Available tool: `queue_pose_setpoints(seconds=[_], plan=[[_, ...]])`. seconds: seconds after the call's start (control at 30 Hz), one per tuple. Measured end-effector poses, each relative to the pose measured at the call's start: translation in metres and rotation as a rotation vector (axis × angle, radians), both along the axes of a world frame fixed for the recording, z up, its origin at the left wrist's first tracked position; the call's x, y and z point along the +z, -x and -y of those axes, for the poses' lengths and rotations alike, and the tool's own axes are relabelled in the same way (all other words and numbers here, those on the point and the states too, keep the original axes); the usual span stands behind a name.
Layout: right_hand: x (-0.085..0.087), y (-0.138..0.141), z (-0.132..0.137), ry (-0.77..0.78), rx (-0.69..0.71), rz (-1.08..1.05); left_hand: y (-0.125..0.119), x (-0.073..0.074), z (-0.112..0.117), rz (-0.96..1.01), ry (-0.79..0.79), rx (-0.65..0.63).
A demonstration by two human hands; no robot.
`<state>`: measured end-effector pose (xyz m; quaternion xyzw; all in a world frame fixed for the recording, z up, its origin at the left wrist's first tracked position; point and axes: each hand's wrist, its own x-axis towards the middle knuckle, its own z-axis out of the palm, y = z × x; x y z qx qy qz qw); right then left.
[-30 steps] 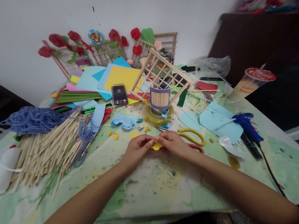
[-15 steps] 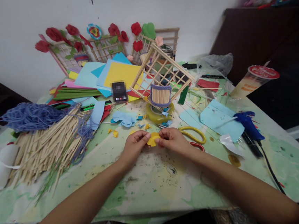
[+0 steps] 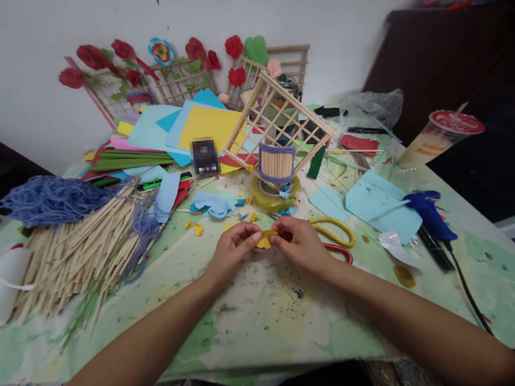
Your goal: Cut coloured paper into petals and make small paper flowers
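Note:
Between my two hands is a small yellow paper flower cutout (image 3: 266,240), its scalloped edge tilted toward me. My left hand (image 3: 235,246) pinches its left side between thumb and finger. On the other side my right hand (image 3: 298,240) grips it the same way. Scissors with a yellow and a red handle (image 3: 335,231) lie just right of my right hand, their blades mostly hidden. Beyond my hands sit a roll of yellowish tape (image 3: 276,198), yellow paper scraps (image 3: 198,229) and light-blue paper flower cutouts (image 3: 213,204).
A wooden stick lattice (image 3: 273,119) with a small stick basket stands behind the tape. Sticks (image 3: 82,250) and blue yarn (image 3: 53,200) lie left. A blue glue gun (image 3: 430,211), light-blue paper (image 3: 380,206) and a drink cup (image 3: 442,135) are right. Coloured sheets (image 3: 211,131) lie at the back.
The yellow paper flower has tipped and curled between my fingers, so less of its flat face shows. Both hands stay in nearly the same place.

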<state>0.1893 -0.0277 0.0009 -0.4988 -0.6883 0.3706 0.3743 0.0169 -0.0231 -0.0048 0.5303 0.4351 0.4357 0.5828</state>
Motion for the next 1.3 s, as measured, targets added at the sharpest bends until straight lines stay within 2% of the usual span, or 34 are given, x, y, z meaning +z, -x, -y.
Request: queue_pose_setpoints(seconds=[0.1, 0.2, 0.33, 0.53, 0.63, 0.77, 0.83, 0.9, 1.07, 1.3], plan=[[-0.002, 0.001, -0.001, 0.036, 0.004, -0.068, 0.001, -0.001, 0.0, 0.044, 0.04, -0.015], [-0.001, 0.003, -0.001, 0.03, 0.009, -0.098, 0.0, 0.001, 0.0, 0.009, 0.062, -0.028], [0.004, 0.004, 0.0, 0.021, 0.0, -0.1, -0.001, 0.003, 0.0, -0.063, 0.012, -0.048], [0.012, 0.0, 0.003, -0.023, 0.022, -0.097, 0.0, -0.001, -0.002, -0.17, -0.091, -0.027], [0.01, 0.002, 0.003, -0.021, 0.035, -0.071, 0.002, -0.002, -0.004, -0.216, -0.154, -0.028], [0.003, 0.005, 0.002, -0.005, -0.039, -0.063, 0.003, -0.003, -0.005, -0.223, -0.17, -0.037], [0.001, 0.004, 0.002, -0.06, -0.081, -0.042, 0.003, -0.003, -0.006, -0.221, -0.152, -0.03], [0.001, 0.003, 0.002, -0.177, -0.095, 0.01, 0.003, -0.004, -0.006, -0.218, -0.127, -0.027], [0.002, 0.0, 0.003, -0.466, 0.022, 0.181, 0.002, -0.005, -0.007, -0.178, -0.07, -0.034], [0.002, 0.0, 0.006, -0.546, 0.091, 0.317, 0.002, -0.005, -0.005, -0.141, -0.059, -0.049]])
